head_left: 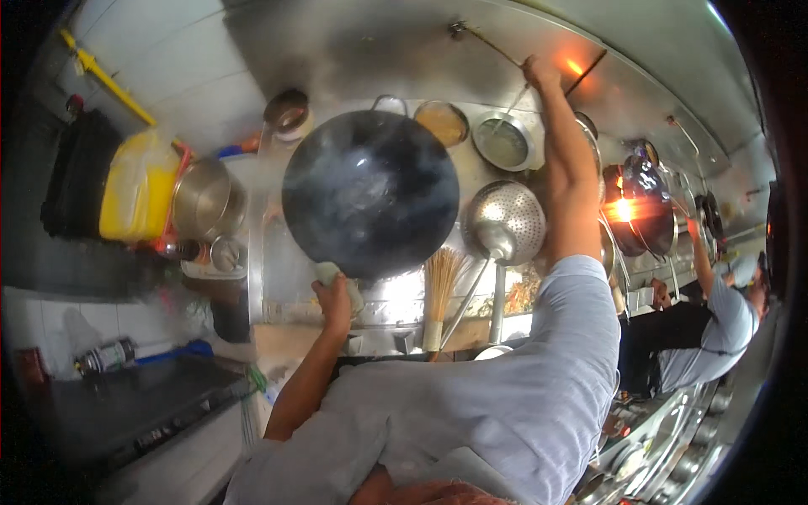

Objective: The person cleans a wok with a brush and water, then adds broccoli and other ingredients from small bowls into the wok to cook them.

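Observation:
A large black wok (369,189) stands before me, with a hazy sheen of steam or smoke over it. At its near rim, my left hand (334,300) grips a folded pale cloth (329,274) pressed against the edge. My right arm reaches to the steel back wall, where my right hand (541,71) is closed around the end of a thin tap pipe (492,47). Below that hand, a pale thin line, water or a utensil handle, runs into a metal bowl (504,142) of cloudy liquid. I cannot tell which it is.
Right of the wok are a perforated strainer (508,218), a ladle (495,240) and a bamboo wok brush (439,290). A pan of brownish liquid (442,123) sits behind. Flame glows by another wok (641,211), near a co-worker (707,341). Left stand a yellow container (139,189) and steel pots (202,196).

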`<control>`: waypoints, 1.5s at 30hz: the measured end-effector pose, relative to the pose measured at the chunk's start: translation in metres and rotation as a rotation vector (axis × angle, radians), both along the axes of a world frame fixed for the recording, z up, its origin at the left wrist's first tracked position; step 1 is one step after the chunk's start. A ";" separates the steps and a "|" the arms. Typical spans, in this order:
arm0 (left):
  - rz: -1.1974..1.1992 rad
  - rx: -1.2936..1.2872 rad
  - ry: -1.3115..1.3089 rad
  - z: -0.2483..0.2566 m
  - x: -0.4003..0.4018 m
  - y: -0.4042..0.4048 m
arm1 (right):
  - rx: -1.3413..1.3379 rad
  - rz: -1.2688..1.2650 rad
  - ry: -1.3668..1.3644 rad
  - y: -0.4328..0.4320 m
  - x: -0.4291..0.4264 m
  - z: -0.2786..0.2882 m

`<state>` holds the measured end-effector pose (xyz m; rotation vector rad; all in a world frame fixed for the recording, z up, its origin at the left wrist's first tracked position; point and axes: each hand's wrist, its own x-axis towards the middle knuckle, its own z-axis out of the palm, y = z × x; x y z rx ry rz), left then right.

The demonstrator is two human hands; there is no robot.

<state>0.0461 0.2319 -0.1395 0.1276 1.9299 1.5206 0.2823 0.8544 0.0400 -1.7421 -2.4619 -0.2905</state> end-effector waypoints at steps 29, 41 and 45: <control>-1.202 -0.516 0.542 -0.083 -0.116 -0.163 | -0.488 -0.469 1.086 -0.735 -0.026 -0.189; -1.476 0.402 0.417 0.025 -0.037 -0.130 | -0.204 -0.991 1.158 -0.936 0.003 -0.159; -1.783 0.768 -0.765 0.160 0.077 -0.149 | 0.053 -1.147 1.262 -0.990 0.023 -0.171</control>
